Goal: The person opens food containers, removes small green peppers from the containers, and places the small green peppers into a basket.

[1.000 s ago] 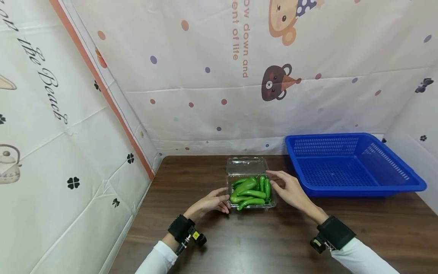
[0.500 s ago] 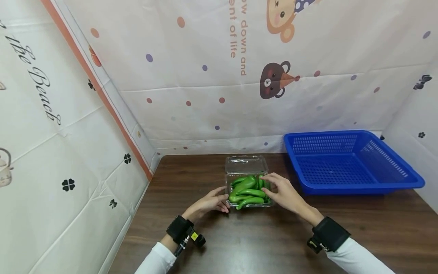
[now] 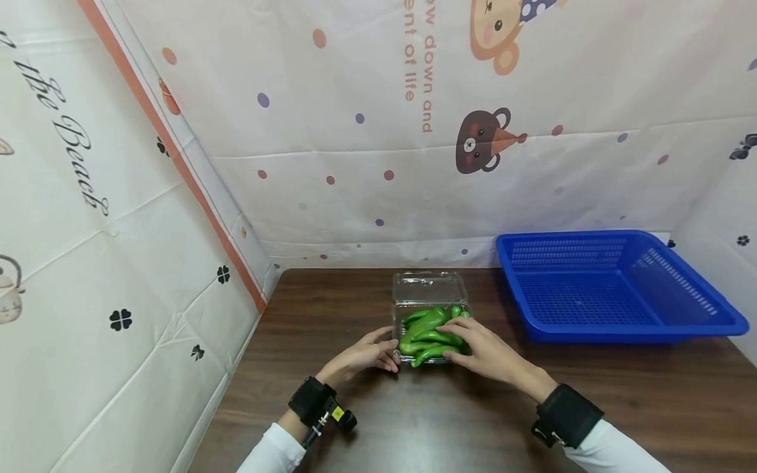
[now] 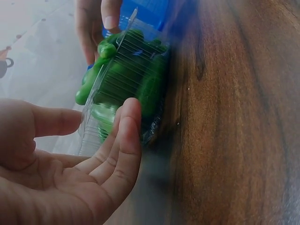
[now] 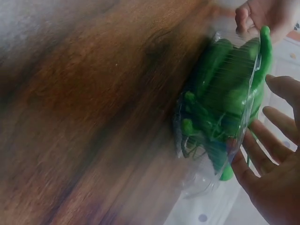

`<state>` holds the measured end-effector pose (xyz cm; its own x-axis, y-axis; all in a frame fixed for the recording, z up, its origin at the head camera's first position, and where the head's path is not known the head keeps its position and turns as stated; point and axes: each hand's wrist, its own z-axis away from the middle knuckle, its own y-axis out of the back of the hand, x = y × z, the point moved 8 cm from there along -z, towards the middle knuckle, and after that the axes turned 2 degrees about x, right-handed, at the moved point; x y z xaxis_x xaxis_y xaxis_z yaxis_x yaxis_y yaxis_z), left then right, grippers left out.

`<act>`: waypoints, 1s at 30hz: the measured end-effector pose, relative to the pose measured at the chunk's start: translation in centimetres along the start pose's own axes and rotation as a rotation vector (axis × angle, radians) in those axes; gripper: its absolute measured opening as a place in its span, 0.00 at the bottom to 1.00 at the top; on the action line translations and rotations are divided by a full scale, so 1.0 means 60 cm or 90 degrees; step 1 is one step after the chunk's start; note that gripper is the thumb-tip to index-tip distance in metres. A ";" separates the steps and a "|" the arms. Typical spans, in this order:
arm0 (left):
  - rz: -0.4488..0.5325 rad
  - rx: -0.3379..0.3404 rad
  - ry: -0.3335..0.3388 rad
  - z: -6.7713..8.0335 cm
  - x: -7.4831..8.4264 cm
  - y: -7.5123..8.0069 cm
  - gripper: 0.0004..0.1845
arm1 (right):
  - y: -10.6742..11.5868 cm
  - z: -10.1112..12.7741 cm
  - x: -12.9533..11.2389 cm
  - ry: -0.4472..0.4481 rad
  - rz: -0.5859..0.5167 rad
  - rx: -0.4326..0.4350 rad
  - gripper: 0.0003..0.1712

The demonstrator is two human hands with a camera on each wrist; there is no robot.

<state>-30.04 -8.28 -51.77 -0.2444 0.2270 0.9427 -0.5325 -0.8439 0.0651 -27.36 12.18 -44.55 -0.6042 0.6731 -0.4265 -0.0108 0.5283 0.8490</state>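
Two relaxed hands, left hand (image 3: 362,355) and right hand (image 3: 486,351), touch a clear box (image 3: 430,309) on the wooden table (image 3: 414,420).

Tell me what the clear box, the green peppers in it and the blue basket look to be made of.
Clear box: thin, glossy transparent plastic; the peppers show through its ribbed wall.
Green peppers: smooth, uniformly shiny skin; real or plastic imitations, cannot tell.
Blue basket: rigid moulded plastic, with perforated walls and floor.

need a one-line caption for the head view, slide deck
Left hand steadies an open clear clamshell box of green peppers while the right hand reaches in, blue basket alongside.
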 end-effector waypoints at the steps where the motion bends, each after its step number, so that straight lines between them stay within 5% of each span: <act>1: -0.001 -0.001 -0.001 0.000 0.000 -0.001 0.36 | -0.003 0.000 -0.002 -0.002 0.009 -0.006 0.27; 19: -0.002 0.006 0.014 -0.007 -0.003 0.003 0.33 | -0.007 -0.011 -0.008 0.019 0.049 -0.008 0.27; 26: -0.048 0.111 0.004 -0.028 0.010 0.028 0.30 | -0.007 -0.006 -0.004 -0.012 0.035 -0.016 0.26; 30: -0.079 0.128 0.010 -0.034 0.014 0.030 0.31 | -0.008 -0.004 -0.003 -0.018 0.033 -0.027 0.26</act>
<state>-32.85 -8.62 -51.55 -0.2014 0.3411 0.9182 -0.3871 -0.8888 0.2453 -27.42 11.68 -44.79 -0.5820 0.7140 -0.3893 -0.0139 0.4699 0.8826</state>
